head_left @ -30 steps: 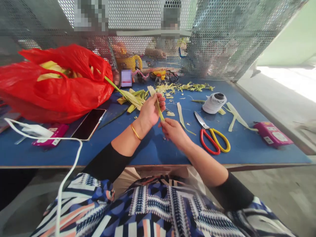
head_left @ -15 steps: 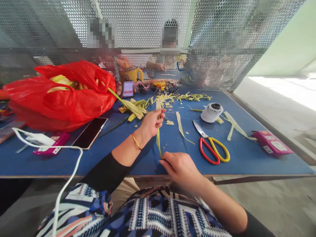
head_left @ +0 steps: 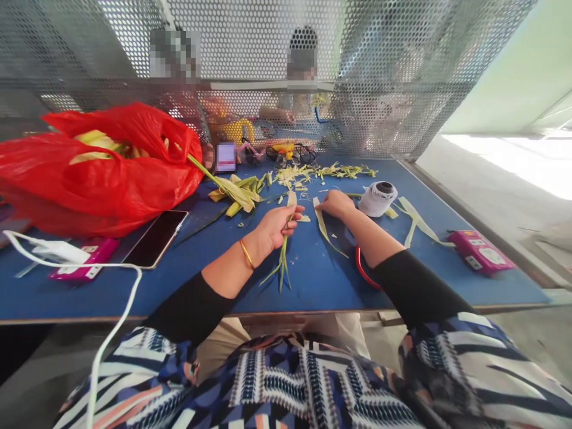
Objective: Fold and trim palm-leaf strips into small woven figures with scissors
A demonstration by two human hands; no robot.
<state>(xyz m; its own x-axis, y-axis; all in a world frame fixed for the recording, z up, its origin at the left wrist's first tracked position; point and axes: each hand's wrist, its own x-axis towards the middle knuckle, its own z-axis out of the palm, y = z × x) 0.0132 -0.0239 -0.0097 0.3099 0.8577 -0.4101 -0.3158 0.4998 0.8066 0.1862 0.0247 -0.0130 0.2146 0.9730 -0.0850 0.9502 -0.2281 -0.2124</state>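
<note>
My left hand [head_left: 281, 225] is closed around a green-yellow leaf strip [head_left: 283, 262]. Its pale wide end stands above my fingers, and thin split tails hang below them. To the right, a pale leaf strip [head_left: 325, 229] lies on the blue table; the fingers of my right hand [head_left: 336, 204] are closed at its upper end. My right forearm covers most of the scissors, leaving part of a red handle [head_left: 364, 271] in sight. Just beyond my right wrist stands a cone of white thread [head_left: 378, 199].
A red plastic bag [head_left: 147, 190] of leaves fills the left, near a dark phone [head_left: 156, 239] and a white cable [head_left: 117, 322]. Leaf scraps [head_left: 295, 174] lie at the back before a perforated metal screen [head_left: 250, 47]. A pink box [head_left: 482, 253] sits at right; people are behind the screen.
My right hand has left the lower end of the held strip and moved up and right to the loose strip. The held strip's lower end now shows spread, split tails. The right forearm now covers the scissors.
</note>
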